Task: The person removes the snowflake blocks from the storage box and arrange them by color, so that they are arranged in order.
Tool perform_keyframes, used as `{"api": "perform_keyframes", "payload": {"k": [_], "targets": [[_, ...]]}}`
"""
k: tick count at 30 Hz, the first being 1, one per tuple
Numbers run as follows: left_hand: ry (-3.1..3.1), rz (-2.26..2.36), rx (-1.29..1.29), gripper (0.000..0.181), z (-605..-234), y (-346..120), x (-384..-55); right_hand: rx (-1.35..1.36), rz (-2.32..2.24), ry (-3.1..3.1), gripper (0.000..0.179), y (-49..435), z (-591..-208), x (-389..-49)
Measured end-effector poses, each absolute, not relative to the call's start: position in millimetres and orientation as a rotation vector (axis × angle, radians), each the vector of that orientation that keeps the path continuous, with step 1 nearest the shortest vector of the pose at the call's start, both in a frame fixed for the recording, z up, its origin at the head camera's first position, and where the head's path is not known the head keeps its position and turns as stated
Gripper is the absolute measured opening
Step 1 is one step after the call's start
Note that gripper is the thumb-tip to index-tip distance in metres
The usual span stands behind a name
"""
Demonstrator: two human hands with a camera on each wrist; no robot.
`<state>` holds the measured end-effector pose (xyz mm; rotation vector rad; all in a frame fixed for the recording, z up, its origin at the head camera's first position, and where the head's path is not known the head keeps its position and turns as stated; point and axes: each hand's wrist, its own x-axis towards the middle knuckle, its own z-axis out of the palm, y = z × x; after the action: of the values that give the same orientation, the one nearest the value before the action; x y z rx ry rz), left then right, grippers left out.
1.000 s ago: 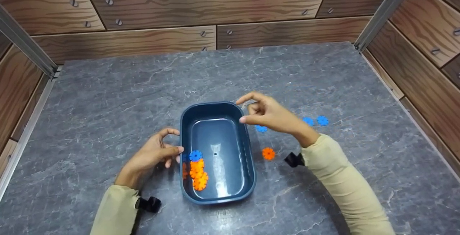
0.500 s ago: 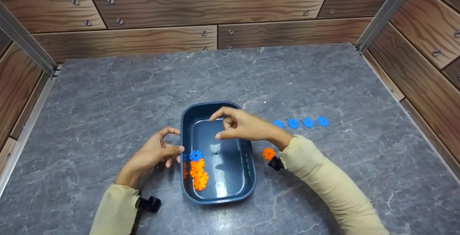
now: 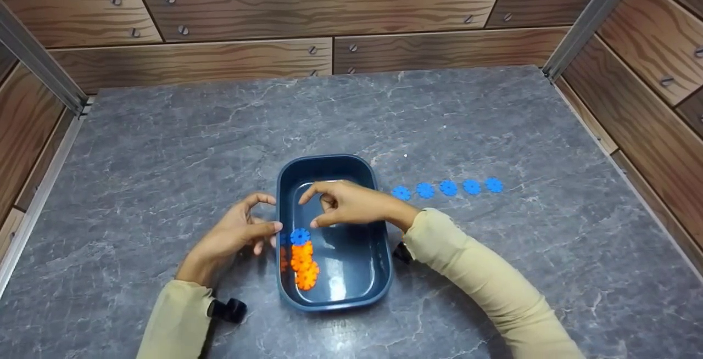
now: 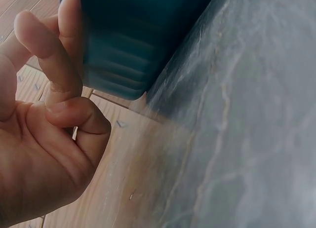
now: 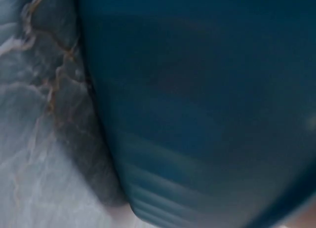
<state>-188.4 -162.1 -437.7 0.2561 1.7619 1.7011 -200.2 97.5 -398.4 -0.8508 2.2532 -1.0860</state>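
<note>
A dark blue plastic bin [image 3: 379,271] stands on the grey marbled table. Along its left inner wall lie one blue notched plastic disc [image 3: 300,236] and several overlapping orange discs [image 3: 306,275]. My left hand [image 3: 233,231] is at the bin's left side, thumb tip at the rim and forefinger against the wall; the left wrist view shows its other fingers loosely bent beside the bin wall [image 4: 118,50]. My right hand [image 3: 349,203] reaches over the bin, thumb and forefinger apart with nothing between them, close to the blue disc. Bin wall [image 5: 187,99] fills most of the right wrist view.
A row of several blue discs [image 3: 448,188] lies on the table right of the bin, beyond my right forearm. Wood-patterned walls [image 3: 247,10] enclose the table at the back and sides. A black wrist camera [image 3: 228,310] sits at my left cuff.
My right hand has moved left from the bin's right rim to over its inside. The row of blue discs is uncovered; the orange disc on the table is now hidden behind my right sleeve.
</note>
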Motion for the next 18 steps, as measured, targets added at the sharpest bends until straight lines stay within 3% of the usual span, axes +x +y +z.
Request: {"api": "perform_keyframes", "payload": {"k": [18], "targets": [[1.743,1.714,0.283,0.052,-439.2,-161.9,-189.3,-0.906,-0.788,2.306,0.042,79.9,-418.3,-201.9]]}}
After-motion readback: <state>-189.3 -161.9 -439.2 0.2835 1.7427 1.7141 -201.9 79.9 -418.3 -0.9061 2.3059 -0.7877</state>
